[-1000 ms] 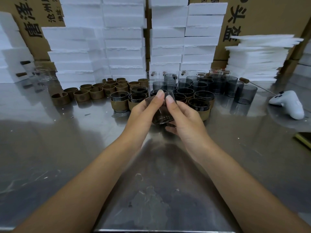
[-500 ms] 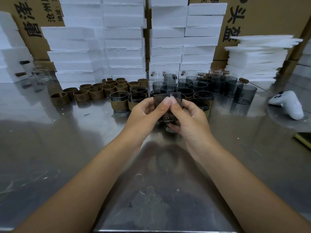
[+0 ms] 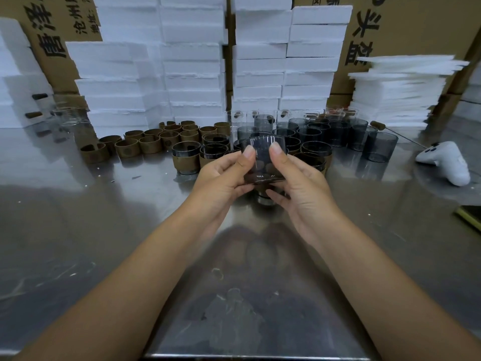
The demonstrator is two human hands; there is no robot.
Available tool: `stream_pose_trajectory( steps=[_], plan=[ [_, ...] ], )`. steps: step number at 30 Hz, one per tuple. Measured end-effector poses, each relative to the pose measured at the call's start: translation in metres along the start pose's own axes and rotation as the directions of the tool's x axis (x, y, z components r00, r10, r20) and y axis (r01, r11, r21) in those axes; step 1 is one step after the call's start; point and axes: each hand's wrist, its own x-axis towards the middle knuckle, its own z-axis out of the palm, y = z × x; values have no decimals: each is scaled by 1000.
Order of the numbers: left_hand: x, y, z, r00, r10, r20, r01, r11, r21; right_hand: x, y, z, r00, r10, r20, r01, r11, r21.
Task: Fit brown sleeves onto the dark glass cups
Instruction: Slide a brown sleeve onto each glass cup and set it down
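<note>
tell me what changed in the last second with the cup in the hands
The left hand and right hand kept hold of the dark glass cup, turning it from tilted to nearly upright; their thumbs, together before, now sit apart on its wall. Nothing was let go. Brown sleeves, other cups and the white controller stayed put.

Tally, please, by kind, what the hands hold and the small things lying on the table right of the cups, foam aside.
Dark glass cup: 1
White controller: 1
Brown-handled stick: 1
Yellow-edged flat thing: 1
Total: 4
</note>
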Motion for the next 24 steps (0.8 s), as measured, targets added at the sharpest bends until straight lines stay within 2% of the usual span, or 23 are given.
stream_pose_trajectory(
  steps=[4, 10, 13, 18, 24],
  plan=[
    [2, -1, -2, 999, -16, 49, 17, 1000, -25, 2, -1, -3, 999, 33, 41, -35, 997, 72],
    [2, 0, -3, 994, -10, 105, 20, 995, -97, 4, -2, -4, 998, 67, 20, -69, 987, 142],
    [2, 0, -3, 994, -14, 107, 23, 996, -83, 2, -2, -1, 998, 51, 30, -53, 994, 92],
    [4, 0, -3, 997, 1, 80, 0, 1000, -17, -1, 1, 4, 998, -58, 30, 62, 987, -149],
    [3, -2, 0, 996, 74, -41, -68, 989, 133, 0, 3, 6, 992, -120, -44, 111, 979, -173]
  ],
)
